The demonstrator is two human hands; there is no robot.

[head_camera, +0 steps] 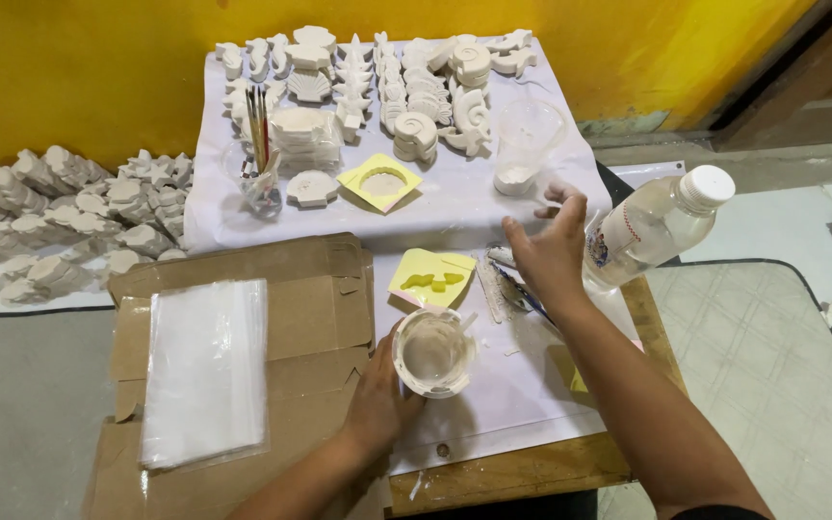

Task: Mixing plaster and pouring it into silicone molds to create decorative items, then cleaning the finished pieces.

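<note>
The left hand [377,400] wraps its fingers around the small round plastic cup of pale grey plaster mix [433,351], steadying it on the white paper sheet [493,404] just below the yellow silicone mould [429,277]. The right hand [553,252] hovers with fingers spread wide and empty, right beside the clear plastic water bottle with a white cap [657,223], which leans over, possibly just touched by the fingers. Finished white plaster shell casts [416,87] lie grouped beyond.

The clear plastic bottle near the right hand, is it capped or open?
Capped: a white cap sits on the neck of the tilted clear plastic bottle, beside the right hand.
</note>
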